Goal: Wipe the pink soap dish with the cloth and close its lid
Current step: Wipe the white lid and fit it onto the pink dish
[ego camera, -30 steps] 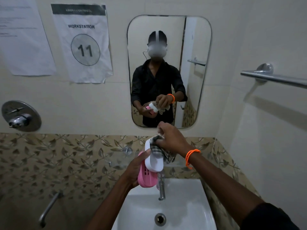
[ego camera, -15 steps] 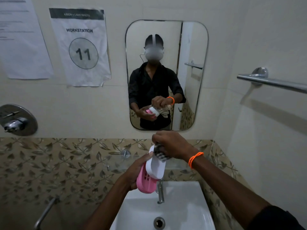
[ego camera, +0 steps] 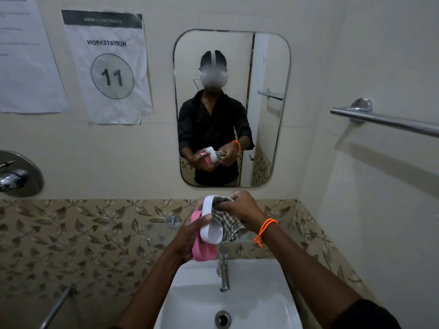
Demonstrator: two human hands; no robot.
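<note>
Reaching forward over the sink point(ego camera: 268, 302), both forearms are meeting in front of the mirror point(ego camera: 270, 67). The left hand point(ego camera: 190, 236) is gripping the pink soap dish point(ego camera: 202, 250) from the left side, its thumb lying across the white lid point(ego camera: 211, 224), which is standing open and tilted up away from the pink base. The right hand point(ego camera: 242, 206) is coming in from the right with its fingers curled into a grip on the checked cloth point(ego camera: 229, 224), bunching it against the inner face of the lid; a loose fold of cloth is hanging just below that grip. An orange beaded band point(ego camera: 264, 230) is sitting on the right wrist, behind the grip.

Up and to the left of both grips, a creased paper sheet point(ego camera: 109, 67) on the wall is reading "WORKSTATION" above a circled "11"; the small print in its dark header is too blurred to read. Another sheet point(ego camera: 26, 55) is hanging further left, its text illegible.

Directly below the grips, a chrome tap point(ego camera: 223, 269) is standing at the back of the white sink. Leaf-patterned tiles point(ego camera: 83, 238) are running in a band behind the hands, with plain cream wall above. A metal towel rail point(ego camera: 384, 121) is showing up to the right, a round chrome wall valve point(ego camera: 16, 174) far to the left. The mirror is showing the person in a dark shirt holding the same things.
</note>
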